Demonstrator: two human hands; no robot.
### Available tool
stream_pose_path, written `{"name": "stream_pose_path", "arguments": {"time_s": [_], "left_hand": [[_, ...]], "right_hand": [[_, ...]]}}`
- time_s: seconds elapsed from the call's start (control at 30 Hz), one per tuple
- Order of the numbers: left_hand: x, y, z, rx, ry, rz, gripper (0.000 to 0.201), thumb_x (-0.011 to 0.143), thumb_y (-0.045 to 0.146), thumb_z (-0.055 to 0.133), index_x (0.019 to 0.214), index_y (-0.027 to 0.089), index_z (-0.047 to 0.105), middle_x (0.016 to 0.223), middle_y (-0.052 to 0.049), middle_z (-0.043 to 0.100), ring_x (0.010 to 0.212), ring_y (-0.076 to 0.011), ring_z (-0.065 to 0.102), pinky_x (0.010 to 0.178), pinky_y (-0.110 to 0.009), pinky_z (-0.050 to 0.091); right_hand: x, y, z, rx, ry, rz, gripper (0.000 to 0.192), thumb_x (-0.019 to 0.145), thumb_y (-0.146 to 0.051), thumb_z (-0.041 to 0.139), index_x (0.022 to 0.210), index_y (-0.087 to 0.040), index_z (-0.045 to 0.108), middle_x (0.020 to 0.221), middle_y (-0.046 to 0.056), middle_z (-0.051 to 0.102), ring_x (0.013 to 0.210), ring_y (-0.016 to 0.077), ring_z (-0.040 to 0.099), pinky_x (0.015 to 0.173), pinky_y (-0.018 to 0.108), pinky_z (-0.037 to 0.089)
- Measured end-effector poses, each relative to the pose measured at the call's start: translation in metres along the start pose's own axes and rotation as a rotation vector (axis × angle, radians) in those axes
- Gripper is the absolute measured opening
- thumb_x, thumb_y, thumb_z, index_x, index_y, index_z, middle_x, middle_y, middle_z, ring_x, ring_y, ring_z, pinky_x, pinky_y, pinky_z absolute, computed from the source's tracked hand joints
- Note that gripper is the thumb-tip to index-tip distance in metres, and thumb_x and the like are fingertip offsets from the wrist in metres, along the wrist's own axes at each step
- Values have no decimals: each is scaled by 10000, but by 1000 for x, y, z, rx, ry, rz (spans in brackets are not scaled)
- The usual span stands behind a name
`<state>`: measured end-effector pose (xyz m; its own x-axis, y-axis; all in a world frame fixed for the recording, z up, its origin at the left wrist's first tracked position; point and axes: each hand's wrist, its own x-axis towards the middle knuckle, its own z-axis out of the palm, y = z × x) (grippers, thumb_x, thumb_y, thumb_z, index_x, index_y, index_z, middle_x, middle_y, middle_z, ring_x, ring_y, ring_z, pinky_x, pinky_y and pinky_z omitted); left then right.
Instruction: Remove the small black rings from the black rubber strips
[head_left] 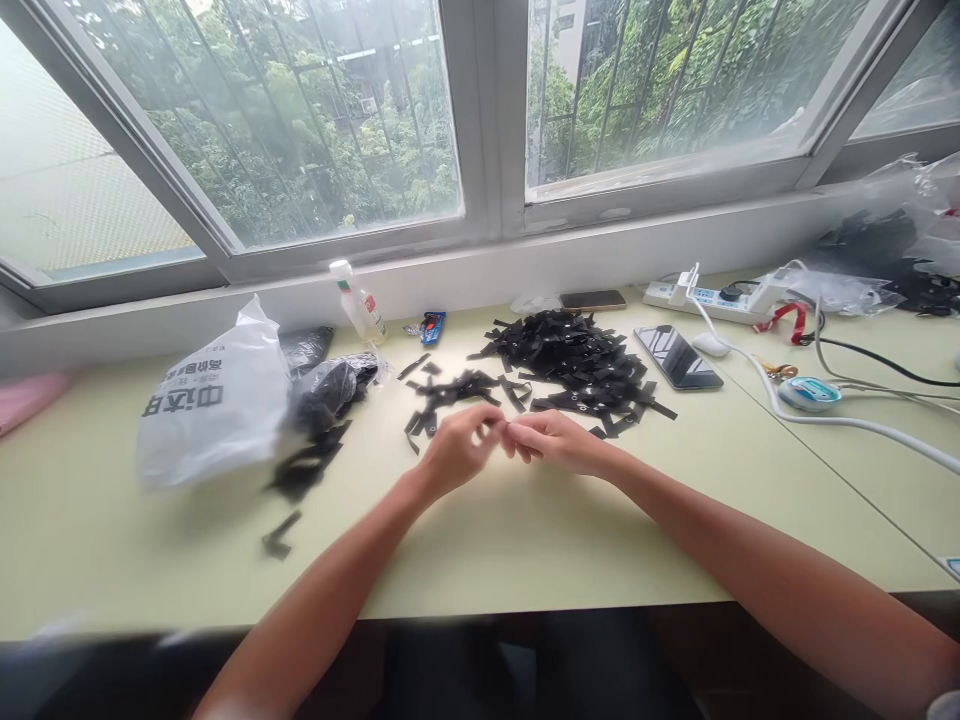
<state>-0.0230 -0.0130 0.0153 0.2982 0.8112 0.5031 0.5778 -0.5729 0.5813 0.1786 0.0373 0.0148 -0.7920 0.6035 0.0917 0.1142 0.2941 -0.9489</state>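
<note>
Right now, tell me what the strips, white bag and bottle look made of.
Strips: matte black, probably fabric or soft plastic; their faces look dull.
White bag: likely thin plastic film, crinkled and translucent.
Bottle: smooth, see-through, so probably clear plastic, possibly glass.

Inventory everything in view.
table: 1, yellowish, seamed, foreground
big strip pile: 1, black, centre
small strip pile: 1, black, centre-left
printed bag: 1, white, left
dark bags: about 2, black, left
bottle: 1, clear, back left
packet: 1, blue, beside bottle
phones: 2, dark, centre-right
power strip: 1, white, back right
cables: several, white and black, right
ribbon: 1, red, right
round case: 1, teal and white, right
plastic bags: 2+, clear, back right
cloth-like item: 1, pink, left edge
windows: several, grey-framed, back
trees: several, green, outside
left hand: 1, bare, centre
right hand: 1, bare, centre
</note>
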Motion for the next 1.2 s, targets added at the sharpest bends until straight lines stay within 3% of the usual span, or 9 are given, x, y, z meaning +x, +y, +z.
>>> {"name": "stream_pose_path", "arguments": {"time_s": [0.23,0.37,0.47,0.67,0.8,1.0,1.1,1.2], "left_hand": [[-4,-11,2,164,-41,225,213,1019,209,414,1030,207,627,859,-59,689,810,-174,631,766,-327,524],[-6,-8,3,199,-67,294,244,1015,186,397,1107,219,621,859,-64,679,791,-181,625,720,-315,511],[-6,-4,4,179,-78,294,241,1008,168,407,1115,222,617,863,-59,681,779,-177,618,704,-307,502],[-4,-11,3,140,-74,137,223,1013,204,427,998,201,649,889,-56,699,792,-161,631,745,-294,505],[-1,-21,-8,167,-205,23,217,982,199,450,956,197,666,828,-46,688,725,-162,618,680,-283,482],[0,-36,-40,278,-371,-91,190,866,198,517,707,208,621,624,-7,615,536,-142,519,536,-269,368],[-2,-42,-49,420,-415,-158,168,789,226,555,621,212,563,539,6,561,460,-132,434,489,-280,279],[-1,-42,-51,579,-426,-253,201,768,298,579,595,207,530,524,5,541,458,-134,419,495,-289,247]], "right_hand": [[1,0,3,118,-26,39,215,907,-229,376,757,-199,527,627,-28,401,579,131,356,547,266,320],[1,0,6,38,-22,-4,205,843,-165,340,643,-211,354,629,-29,322,574,127,275,531,275,255],[0,3,8,-52,14,-26,217,839,-151,323,631,-213,320,619,-30,312,565,124,264,527,276,234],[-1,8,7,-342,128,-48,214,909,-167,357,810,-202,543,730,-5,547,652,147,457,616,274,347],[0,9,8,-552,95,-56,218,961,-178,382,952,-201,598,871,45,637,758,180,540,675,295,381],[0,15,10,-784,129,-53,307,1013,-221,380,764,-197,558,749,35,558,603,151,437,557,295,298],[3,22,11,-759,222,-80,255,1007,-253,431,856,-186,626,867,53,593,616,136,472,565,287,335],[9,29,10,-620,399,-33,205,986,-323,503,984,-197,665,962,54,625,684,141,553,629,280,416]]}}
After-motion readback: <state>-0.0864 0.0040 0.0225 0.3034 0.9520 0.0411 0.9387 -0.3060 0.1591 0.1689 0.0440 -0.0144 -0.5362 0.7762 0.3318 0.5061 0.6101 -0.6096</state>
